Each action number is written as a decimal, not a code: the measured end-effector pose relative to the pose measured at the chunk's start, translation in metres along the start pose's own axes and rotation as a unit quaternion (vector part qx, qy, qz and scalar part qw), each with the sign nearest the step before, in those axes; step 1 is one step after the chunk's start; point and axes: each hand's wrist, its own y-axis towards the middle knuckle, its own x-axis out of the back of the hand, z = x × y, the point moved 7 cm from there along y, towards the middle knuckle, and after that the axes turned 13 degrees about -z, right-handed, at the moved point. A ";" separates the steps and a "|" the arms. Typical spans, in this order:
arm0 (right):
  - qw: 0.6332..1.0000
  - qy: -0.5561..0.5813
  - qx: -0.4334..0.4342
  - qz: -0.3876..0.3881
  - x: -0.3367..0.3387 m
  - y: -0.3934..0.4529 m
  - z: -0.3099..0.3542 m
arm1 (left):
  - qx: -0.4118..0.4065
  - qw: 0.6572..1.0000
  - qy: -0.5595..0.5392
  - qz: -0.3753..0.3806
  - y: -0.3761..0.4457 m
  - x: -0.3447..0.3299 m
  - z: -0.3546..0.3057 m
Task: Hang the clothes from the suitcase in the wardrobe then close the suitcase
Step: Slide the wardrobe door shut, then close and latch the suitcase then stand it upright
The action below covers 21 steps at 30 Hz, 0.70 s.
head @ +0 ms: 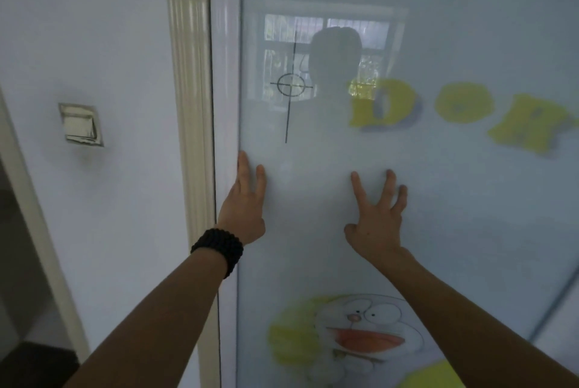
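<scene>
Wardrobe door point(407, 231): shut, left hand point(242, 215) at its frame edge, right hand point(377, 224) flat on the glass, fingers of both straight and holding nothing; suitcase and clothes out of view, so seemingly no hanging done yet.

Both arms reach forward. The left hand point(244, 209) lies flat with fingers straight; the right hand point(377, 224), further right, spreads its fingers wide.
</scene>
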 end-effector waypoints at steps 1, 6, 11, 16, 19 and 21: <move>1.000 0.000 0.000 0.001 -0.001 -0.001 0.001 | -0.004 1.000 0.003 0.007 -0.001 0.001 0.002; 1.000 -0.004 0.002 0.019 -0.001 0.000 0.000 | -0.005 1.000 0.009 0.026 -0.001 0.003 0.004; 0.999 0.012 -0.004 0.036 0.002 0.000 0.001 | 0.015 0.998 -0.025 0.059 0.002 0.005 0.004; 0.993 0.034 -0.064 0.091 0.005 -0.004 0.019 | 0.012 0.995 -0.066 0.067 -0.005 0.034 0.015; 0.992 0.086 0.037 0.079 0.012 -0.002 0.074 | 0.026 0.999 -0.008 0.033 -0.038 0.061 0.046; 0.980 0.143 0.096 0.103 0.008 -0.012 0.115 | 0.045 0.997 0.058 0.021 -0.069 0.084 0.076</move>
